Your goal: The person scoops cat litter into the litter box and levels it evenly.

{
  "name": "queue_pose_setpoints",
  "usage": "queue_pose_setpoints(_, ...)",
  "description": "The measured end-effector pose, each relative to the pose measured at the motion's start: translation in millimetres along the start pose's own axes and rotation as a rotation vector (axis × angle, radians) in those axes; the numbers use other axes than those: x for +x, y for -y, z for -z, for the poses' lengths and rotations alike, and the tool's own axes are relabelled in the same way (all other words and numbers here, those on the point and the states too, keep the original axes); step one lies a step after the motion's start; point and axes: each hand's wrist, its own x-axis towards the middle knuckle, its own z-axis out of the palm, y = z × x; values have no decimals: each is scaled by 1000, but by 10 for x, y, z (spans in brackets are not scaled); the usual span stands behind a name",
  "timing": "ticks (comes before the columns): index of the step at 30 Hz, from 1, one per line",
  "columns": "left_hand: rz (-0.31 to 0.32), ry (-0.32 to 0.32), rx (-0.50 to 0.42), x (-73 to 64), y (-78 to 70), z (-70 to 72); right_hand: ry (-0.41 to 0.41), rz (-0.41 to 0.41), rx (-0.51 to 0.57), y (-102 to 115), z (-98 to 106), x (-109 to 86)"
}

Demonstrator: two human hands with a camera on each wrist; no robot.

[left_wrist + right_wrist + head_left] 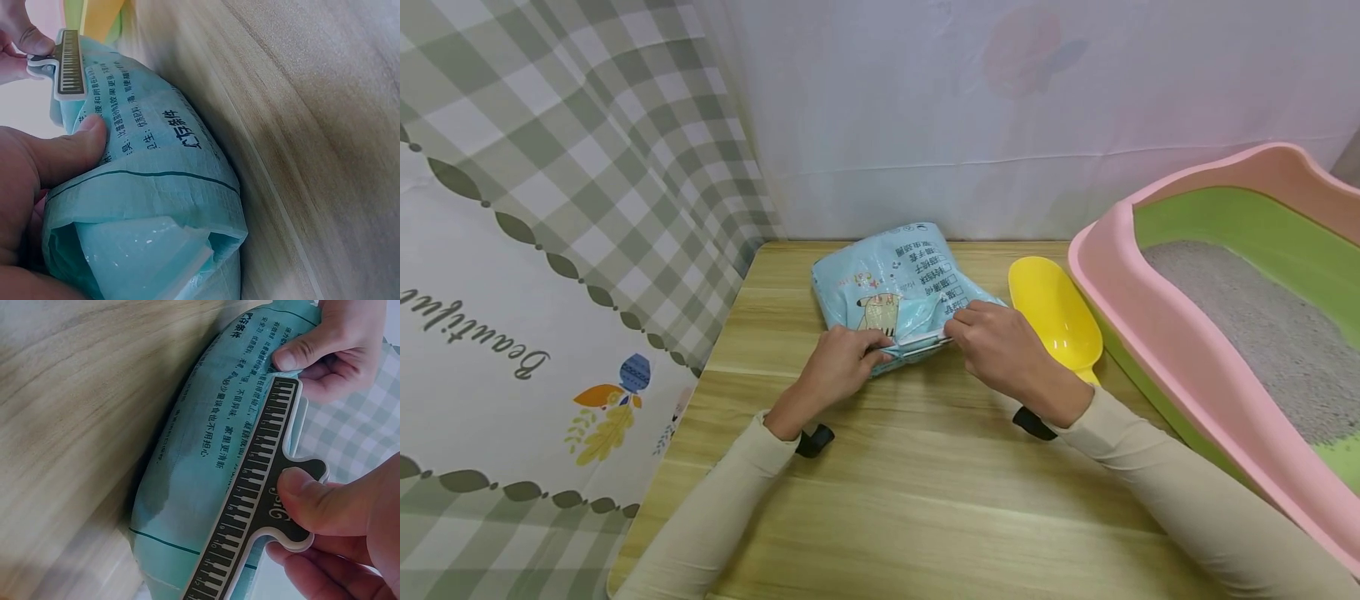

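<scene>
A light-blue plastic bag (917,267) with a cartoon cat and printed lettering lies at the table's back edge, its top folded over toward me. At the fold's left end, my left hand (838,364) pinches the plastic between thumb and fingers. My right hand (1000,350) grips the handle of a long clip (247,487) printed with piano keys, thumb on one side and fingers beneath. In the right wrist view the clip lies along the folded edge, its upper end close to the left thumb. The left wrist view shows a loose, creased end of the bag (144,256).
A yellow scoop (1052,312) lies right of the bag, partly behind my right forearm. Beyond it stands a pink-and-green litter box (1187,333) holding grey litter (1247,317). A checked cloth (625,100) hangs at the left of the wooden table (910,500), a pale curtain behind.
</scene>
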Motion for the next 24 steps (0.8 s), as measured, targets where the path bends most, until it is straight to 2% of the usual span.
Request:
queue_pose_setpoints(7, -4, 0, -3, 7, -24, 3, 1, -1, 17, -36, -27, 15)
queue_pose_setpoints(17, -14, -5, 21, 10, -41, -2, 74, -35, 12, -58, -15, 47)
queue_pose_setpoints(24, -19, 25, 67, -9, -73, -18, 120, -57, 21, -41, 15, 25)
